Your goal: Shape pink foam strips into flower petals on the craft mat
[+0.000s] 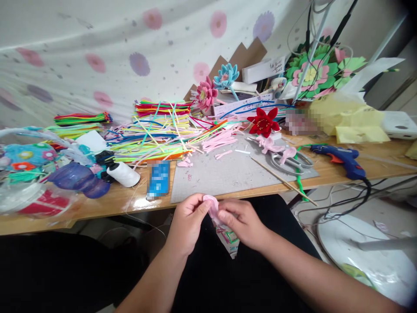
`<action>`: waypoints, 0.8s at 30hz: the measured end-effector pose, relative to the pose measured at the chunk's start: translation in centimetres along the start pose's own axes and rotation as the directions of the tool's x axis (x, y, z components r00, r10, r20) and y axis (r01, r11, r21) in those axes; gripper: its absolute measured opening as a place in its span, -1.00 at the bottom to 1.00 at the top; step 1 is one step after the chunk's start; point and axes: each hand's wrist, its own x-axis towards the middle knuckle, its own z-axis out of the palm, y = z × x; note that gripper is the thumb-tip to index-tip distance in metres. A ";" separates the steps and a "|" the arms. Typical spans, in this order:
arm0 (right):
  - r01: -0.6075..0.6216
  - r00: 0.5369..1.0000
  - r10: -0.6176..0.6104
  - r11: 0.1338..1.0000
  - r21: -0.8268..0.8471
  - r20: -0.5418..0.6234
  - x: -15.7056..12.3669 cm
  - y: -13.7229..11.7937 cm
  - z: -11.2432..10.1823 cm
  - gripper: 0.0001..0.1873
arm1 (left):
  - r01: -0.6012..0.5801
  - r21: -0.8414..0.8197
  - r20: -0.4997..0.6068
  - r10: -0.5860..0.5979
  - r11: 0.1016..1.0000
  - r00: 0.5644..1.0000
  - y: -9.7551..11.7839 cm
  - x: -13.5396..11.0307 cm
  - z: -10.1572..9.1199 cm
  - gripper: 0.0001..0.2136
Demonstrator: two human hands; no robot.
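Note:
Between my two hands, just in front of the table's near edge, is a pale pink pipe-cleaner petal [212, 208]. My left hand [188, 221] pinches one side of it between thumb and fingers. From the other side, my right hand [240, 219] closes on the same petal with thumb and bent fingers. Beyond them on the grey mat [208, 178] lie cut pink pipe cleaners [220, 140] and a small pink piece [185, 162]. More shaped pink petals [276, 148] rest on the scissors [286, 164] at the mat's right.
Bundles of coloured pipe cleaners [153, 134] fill the back left. A thread spool [125, 174] and blue packet [158, 179] sit nearer. A wooden stick [283, 180] overhangs the front edge, left of a blue glue gun [342, 158]. A red flower [264, 122] stands behind the mat.

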 end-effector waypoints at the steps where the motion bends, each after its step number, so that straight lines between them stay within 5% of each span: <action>1: 0.021 0.997 -0.023 1.000 -0.021 -0.075 0.2 -0.1 -0.4 -0.72 | 0.003 0.025 0.019 -0.003 1.000 1.000 0.2 0.0 -0.1 -0.85; 3: 0.038 0.988 -0.027 0.997 0.069 -0.154 0.7 -0.3 -1.0 -0.82 | 0.022 0.061 0.072 -0.027 0.998 0.997 0.5 -0.2 -0.2 -0.83; 7: 0.019 1.000 -0.007 0.897 0.442 -0.027 1.1 -0.3 -1.1 -0.89 | 0.087 -0.012 0.190 -0.083 0.996 0.978 0.9 -0.6 0.0 -0.81; 11: -0.008 1.000 0.012 0.789 0.615 -0.002 0.9 0.0 -0.4 -0.89 | 0.187 -0.139 0.278 -0.143 0.972 0.950 1.3 -1.0 0.5 -0.83; 15: -0.026 0.998 -0.019 0.722 0.692 0.058 0.5 0.3 0.0 -0.77 | 0.252 -0.194 0.340 -0.176 0.948 0.924 1.9 -1.2 0.8 -0.82; 24: -0.150 0.977 -0.028 0.613 0.775 0.211 0.6 0.8 -0.7 -0.88 | 0.310 -0.154 0.425 -0.220 0.938 0.878 2.0 -1.4 1.0 -0.81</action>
